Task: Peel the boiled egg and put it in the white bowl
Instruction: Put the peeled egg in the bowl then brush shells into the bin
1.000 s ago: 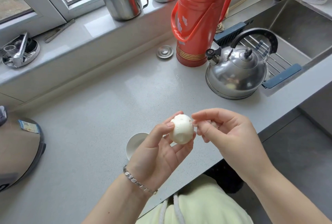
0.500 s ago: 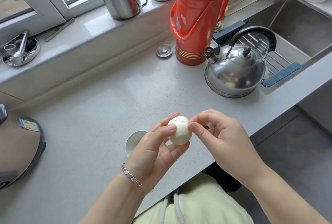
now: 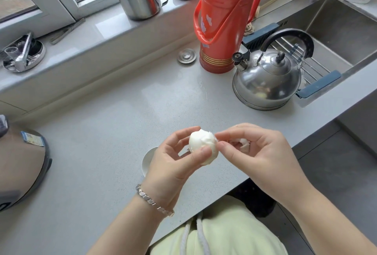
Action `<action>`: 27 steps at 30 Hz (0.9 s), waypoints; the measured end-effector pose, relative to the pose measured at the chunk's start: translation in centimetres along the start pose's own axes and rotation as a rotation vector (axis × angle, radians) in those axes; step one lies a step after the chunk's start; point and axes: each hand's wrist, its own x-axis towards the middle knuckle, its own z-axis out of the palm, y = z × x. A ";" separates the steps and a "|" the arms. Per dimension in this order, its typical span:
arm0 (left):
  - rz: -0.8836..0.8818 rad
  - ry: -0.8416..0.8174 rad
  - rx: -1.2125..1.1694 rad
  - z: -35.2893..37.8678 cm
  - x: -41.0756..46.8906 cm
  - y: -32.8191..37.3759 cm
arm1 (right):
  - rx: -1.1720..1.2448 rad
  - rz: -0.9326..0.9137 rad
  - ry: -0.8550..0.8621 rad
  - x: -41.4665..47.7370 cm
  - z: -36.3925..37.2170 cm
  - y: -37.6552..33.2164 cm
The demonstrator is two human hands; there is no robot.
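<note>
In the head view, the egg (image 3: 203,146) is gripped over the bench (image 3: 102,142) by the curled fingers (image 3: 196,153) of the left hand (image 3: 173,164), presumably to offer its shell (image 3: 211,135) to the right hand (image 3: 257,152). Shell at its right side is pinched by the right fingers (image 3: 226,149); the bowl (image 3: 147,159) lies half hidden under the left hand.

Two hands meet at chest height, palms turned toward each other.
The left hand (image 3: 171,162) holds the egg (image 3: 201,144) between curled thumb and fingertips. The right hand (image 3: 261,152) pinches at the egg's upper side with thumb and forefinger, with shell bits (image 3: 242,143) tucked under its other curled fingers. Both forearms are bare.
</note>
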 end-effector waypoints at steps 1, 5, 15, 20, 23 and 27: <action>0.026 0.009 0.036 0.0 -0.1 0.1 | -0.015 -0.003 -0.010 0.0 0.0 0.0; 0.124 0.043 0.188 0.1 -0.4 0.0 | -0.065 -0.005 0.030 0.0 0.2 0.0; 0.179 0.117 0.324 -0.5 -0.9 -0.5 | 0.046 0.122 0.091 0.1 0.2 1.0; 0.178 0.368 1.041 -5.1 1.9 -2.9 | 0.062 0.264 0.114 0.6 -0.4 2.9; 0.004 0.386 1.259 -8.5 4.3 -5.4 | 0.031 0.332 0.089 0.5 -0.3 4.4; -0.170 0.278 1.539 -11.4 7.1 -8.7 | -0.037 0.417 0.055 0.0 0.2 6.9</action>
